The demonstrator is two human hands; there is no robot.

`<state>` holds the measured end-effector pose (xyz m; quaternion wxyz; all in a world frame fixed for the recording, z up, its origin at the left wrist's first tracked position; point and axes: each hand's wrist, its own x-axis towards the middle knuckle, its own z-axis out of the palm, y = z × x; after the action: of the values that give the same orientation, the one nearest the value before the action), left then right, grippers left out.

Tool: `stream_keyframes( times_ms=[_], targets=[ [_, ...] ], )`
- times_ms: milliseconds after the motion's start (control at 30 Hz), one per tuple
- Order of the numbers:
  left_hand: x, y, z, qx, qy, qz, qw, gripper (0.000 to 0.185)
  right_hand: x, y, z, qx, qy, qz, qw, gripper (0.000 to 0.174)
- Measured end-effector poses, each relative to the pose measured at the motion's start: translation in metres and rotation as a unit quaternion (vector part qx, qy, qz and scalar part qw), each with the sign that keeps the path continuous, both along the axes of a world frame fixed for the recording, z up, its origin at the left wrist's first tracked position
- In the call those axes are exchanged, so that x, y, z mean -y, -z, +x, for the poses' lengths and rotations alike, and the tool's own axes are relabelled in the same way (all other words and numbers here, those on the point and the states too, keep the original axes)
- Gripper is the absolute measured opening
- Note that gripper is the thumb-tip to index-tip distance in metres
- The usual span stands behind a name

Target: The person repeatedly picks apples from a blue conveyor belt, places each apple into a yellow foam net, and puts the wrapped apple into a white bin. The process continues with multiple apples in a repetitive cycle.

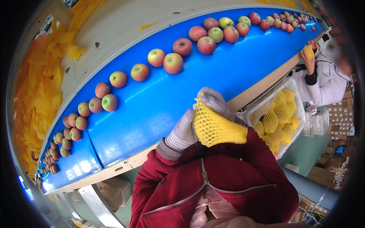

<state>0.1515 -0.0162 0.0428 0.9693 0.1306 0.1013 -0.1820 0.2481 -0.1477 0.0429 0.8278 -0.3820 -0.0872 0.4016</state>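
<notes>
A yellow foam fruit net (218, 125) is held up in front of my chest, above the near edge of the conveyor. My left hand (182, 132), in a striped knit glove, grips its left side. At its upper side is my right hand (218, 102), gloved the same way and partly hidden behind the mesh. The net bulges towards my hands and narrows into a flat tail at lower right. Whether an apple is inside cannot be told. Beyond my hands, red and green apples (173, 63) lie in a long line on the blue conveyor belt (159, 99).
To my right stands a white plastic-lined crate (299, 114) with several yellow-netted apples (278, 121). A co-worker (322, 71) farther along the belt holds a yellow net. A heap of yellow foam nets (42, 94) lies past the belt's far edge. A wooden rail (137, 159) borders the near side.
</notes>
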Motion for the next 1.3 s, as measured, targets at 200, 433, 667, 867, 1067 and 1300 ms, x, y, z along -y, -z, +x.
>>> stream_keyframes(
  times_ms=[200,433,667,867,1067,1300],
  targets=[
    [-0.005,0.004,-0.002,0.150,-0.111,0.084,0.979,0.078,-0.035,0.022,-0.005,-0.036,-0.120,0.074,0.989,0.019],
    [-0.012,0.026,-0.018,0.062,-0.075,0.142,0.985,0.053,-0.065,0.029,0.029,0.153,-0.303,-0.102,0.935,0.018],
    [-0.031,0.039,-0.043,-0.042,-0.253,0.182,0.949,0.060,-0.114,0.057,0.190,0.764,0.062,-0.389,0.511,0.070],
    [-0.034,0.049,-0.056,-0.070,-0.335,0.202,0.918,0.056,-0.147,0.054,0.205,0.752,-0.097,-0.475,0.447,0.076],
    [-0.061,0.055,-0.068,-0.092,-0.389,0.249,0.882,0.055,-0.087,0.028,0.140,0.691,0.152,-0.331,0.625,0.084],
    [-0.086,0.059,-0.046,-0.069,-0.335,0.299,0.891,0.052,0.093,0.032,-0.046,0.176,0.142,-0.127,0.966,0.116]
  ],
)
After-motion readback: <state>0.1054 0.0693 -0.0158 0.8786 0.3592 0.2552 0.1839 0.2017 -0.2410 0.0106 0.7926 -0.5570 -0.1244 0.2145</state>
